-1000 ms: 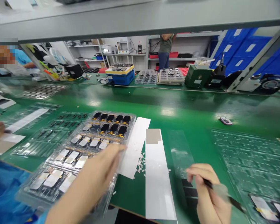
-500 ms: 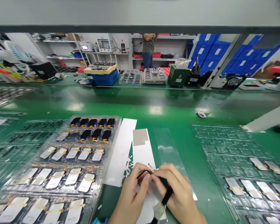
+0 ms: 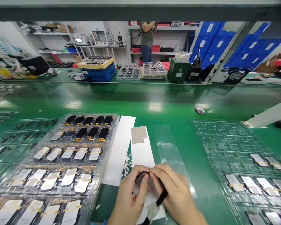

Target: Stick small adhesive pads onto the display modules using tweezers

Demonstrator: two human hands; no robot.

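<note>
My left hand (image 3: 131, 192) is closed on a small black-edged display module (image 3: 140, 175), gripped between thumb and fingers. At its upper end my right hand (image 3: 174, 187) pinches with thumb and forefinger, by a tiny gold-orange flex tab (image 3: 149, 169). The fingers cover most of the module, and whatever the right fingertips pinch is too small to make out. A black strip (image 3: 162, 197) wrapped in clear tape runs out beneath my right palm; whether the hand grips it I cannot tell. Under both hands lies a white backing sheet (image 3: 142, 156) bearing a grey adhesive patch (image 3: 139, 135).
On the left stands a clear tray (image 3: 102, 168) of display modules; another tray (image 3: 215, 150) at right holds several. White paper (image 3: 118, 150), white scraps (image 3: 126, 164) and clear film (image 3: 170, 153) lie between. A slanted post (image 3: 269, 115) rises at right. A person (image 3: 147, 39) stands behind.
The view has tilted and shifted slightly, so the bench sits a little higher. Both hands stay together, drawn slightly closer around the module, and the orange tab shows less.
</note>
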